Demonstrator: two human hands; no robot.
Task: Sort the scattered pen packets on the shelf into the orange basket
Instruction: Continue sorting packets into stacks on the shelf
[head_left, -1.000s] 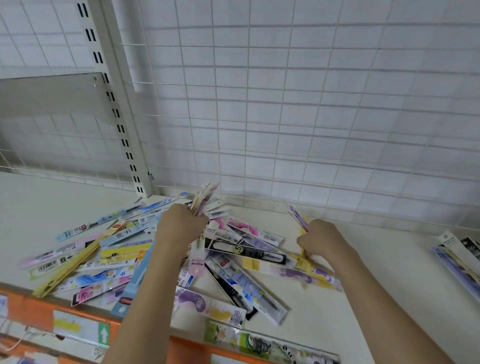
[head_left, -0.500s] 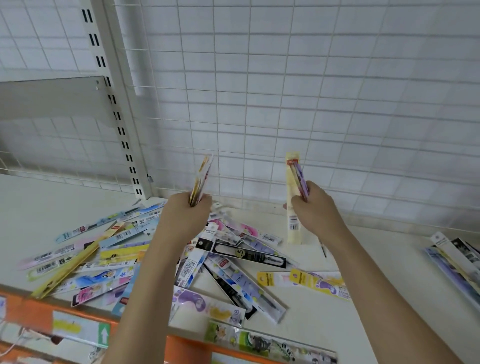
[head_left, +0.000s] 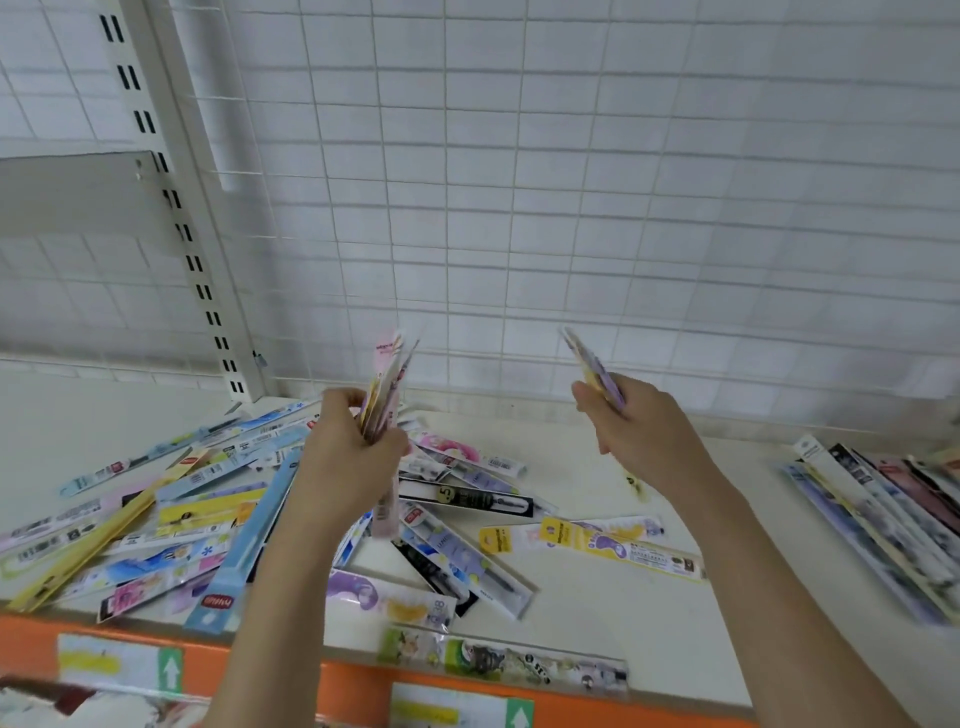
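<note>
Fingers of left hand (head_left: 347, 457) grip a packet bundle (head_left: 387, 384), right hand (head_left: 641, 431) pinches one packet (head_left: 597, 371), both above shelf (head_left: 597, 587) w/ scattered packets (head_left: 208, 499).

Right-side packet stack (head_left: 883, 525) runs off frame; raised packets (head_left: 387, 384) blurred.

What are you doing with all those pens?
A person is tidying pen packets off a white shelf. The left hand holds a bunch of packets upright, and the right hand holds a purple and yellow packet. Many packets lie scattered on the shelf below, with a neater row at the right. No basket can be made out for sure.
</note>
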